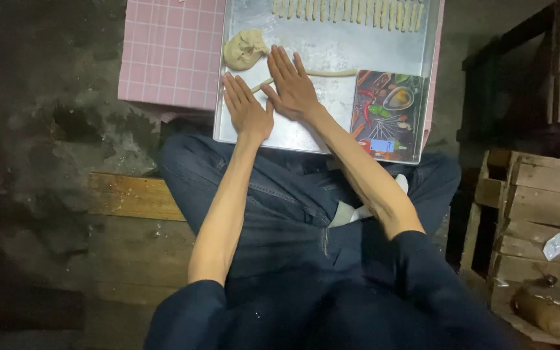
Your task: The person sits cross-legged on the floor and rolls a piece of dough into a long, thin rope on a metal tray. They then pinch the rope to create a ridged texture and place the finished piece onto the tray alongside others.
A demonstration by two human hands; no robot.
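A pink checked table (pixel 163 58) carries a metal tray (pixel 332 48).

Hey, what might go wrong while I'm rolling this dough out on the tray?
The dough rope runs toward the kitchen scale and may bump it as it lengthens. Pressure from the left hand and right hand could thin it unevenly or snap it. The tray overhangs the knees and might tip.

Kitchen scale (pixel 389 116) lay at the tray's near right corner, just right of the right hand: flat rectangle, dark top printed with colourful spices, peppers and a bowl. Its small screen (pixel 382 146) sat at the near edge, rectangular, lit pale blue; digits too small to tell. A small white packet or label (pixel 558 244) rested on the wooden crates at far right, crumpled, roughly rectangular, with faint markings.
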